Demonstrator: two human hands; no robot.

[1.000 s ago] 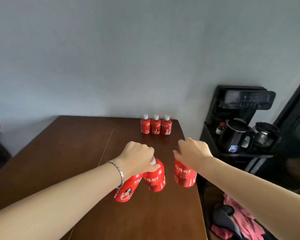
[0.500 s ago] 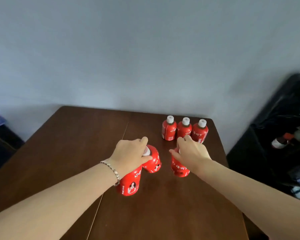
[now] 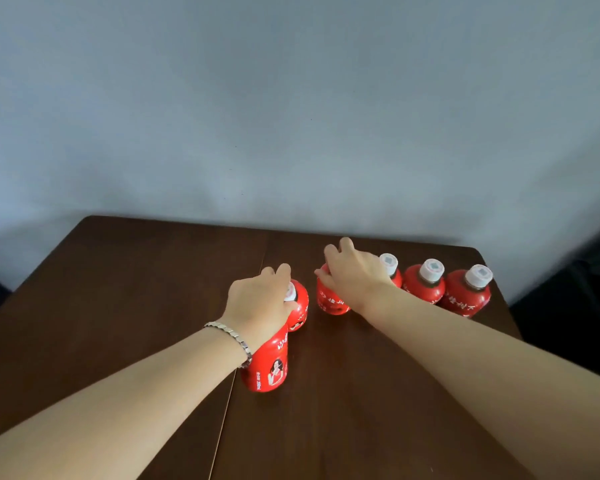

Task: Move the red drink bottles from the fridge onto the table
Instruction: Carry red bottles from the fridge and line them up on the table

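Head view: the left hand (image 3: 257, 299) is curled down over the tops of two red bottles and holds both by their necks. The near bottle (image 3: 269, 365) hangs under the wrist beside the bracelet (image 3: 232, 336). The second bottle (image 3: 298, 306) sits just past the fingers, with a sliver of white cap showing. Both are upright, bases down, over the bench (image 3: 118, 306) by its centre seam (image 3: 219, 434). Whether they rest on it I cannot tell.

The right hand (image 3: 354, 275) is closed over the cap of a third bottle (image 3: 331, 299), which is upright directly below the palm. Just to its right, a row of three bottles (image 3: 425, 285) stands along the far edge toward the far right corner, and the wrist partly hides the leftmost one.

The row runs left to right, and the right hand is the one next to its open left end. The left hand's pair lies further left and nearer the person, so it would likely join the line after the third bottle.
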